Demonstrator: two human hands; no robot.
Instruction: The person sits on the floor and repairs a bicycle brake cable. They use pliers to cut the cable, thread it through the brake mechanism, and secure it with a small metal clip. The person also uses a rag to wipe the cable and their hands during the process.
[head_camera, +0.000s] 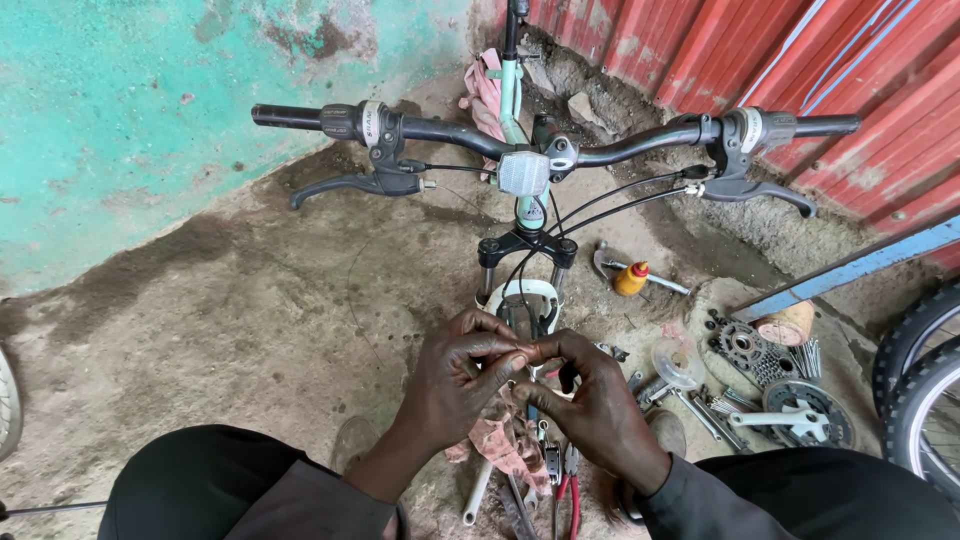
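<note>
Dirt floor below; both hands, left hand (455, 385) and right hand (600, 405), pinching cable (527, 355) between fingertips.

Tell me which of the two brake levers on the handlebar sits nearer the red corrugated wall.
The brake lever at the picture's right end of the handlebar; the other lever hangs before the turquoise wall.

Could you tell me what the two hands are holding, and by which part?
Left hand and right hand pinch something tiny between their fingertips; what it is cannot be told.
</note>
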